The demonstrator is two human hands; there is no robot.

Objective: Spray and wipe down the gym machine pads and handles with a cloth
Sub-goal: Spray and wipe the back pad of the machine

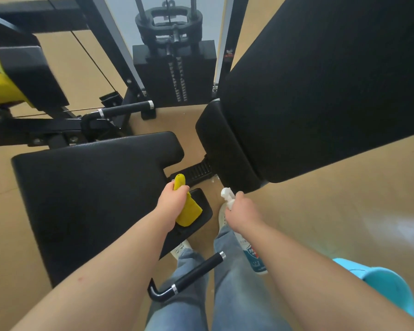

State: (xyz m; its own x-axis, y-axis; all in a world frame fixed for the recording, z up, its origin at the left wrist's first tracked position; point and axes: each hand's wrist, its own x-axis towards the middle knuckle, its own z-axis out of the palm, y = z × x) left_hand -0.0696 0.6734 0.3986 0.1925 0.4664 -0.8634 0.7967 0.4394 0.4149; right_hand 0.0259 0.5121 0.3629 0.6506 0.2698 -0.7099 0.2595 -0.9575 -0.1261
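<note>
My left hand (172, 201) grips a folded yellow cloth (188, 209) over the near right corner of the black seat pad (89, 194). In my right hand (240, 212) is a white spray bottle (251, 252) with a blue label, held by its neck, nozzle pointing up toward the lower edge of the big black back pad (320, 87). A black handle (194, 272) with chrome collars juts out below the seat, in front of my legs. A second handle (126, 108) lies beyond the seat.
The weight stack (175, 77) with its guide rods stands at the back centre. Black frame bars and a yellow part (3, 89) fill the left. A light blue object (380, 283) sits at the lower right on the tan floor (332, 211).
</note>
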